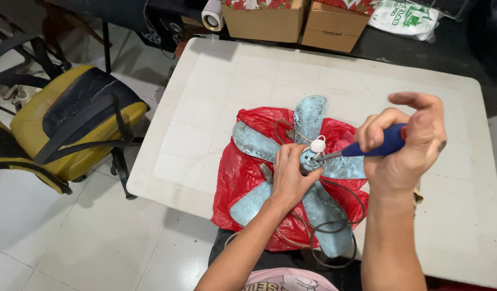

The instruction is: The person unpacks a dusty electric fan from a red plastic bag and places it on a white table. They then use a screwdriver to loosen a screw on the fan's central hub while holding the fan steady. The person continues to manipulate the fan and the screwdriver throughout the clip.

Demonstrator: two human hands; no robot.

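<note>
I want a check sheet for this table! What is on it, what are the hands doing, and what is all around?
Surface: white table, scuffed, mostly bare toward the far edge.
Job's things: dusty pale blue fan blade with five blades, lying on a red plastic bag; blue-handled screwdriver, its tip at the hub; small white cap by the hub.
Clutter: nothing seen beyond these.
Hands: left hand grips the hub; right hand holds the screwdriver.
Cables: dark cord looped over the bag at the near edge.
Surroundings: yellow chair on the left, cardboard boxes and a white printed bag behind, white tiled floor.
</note>
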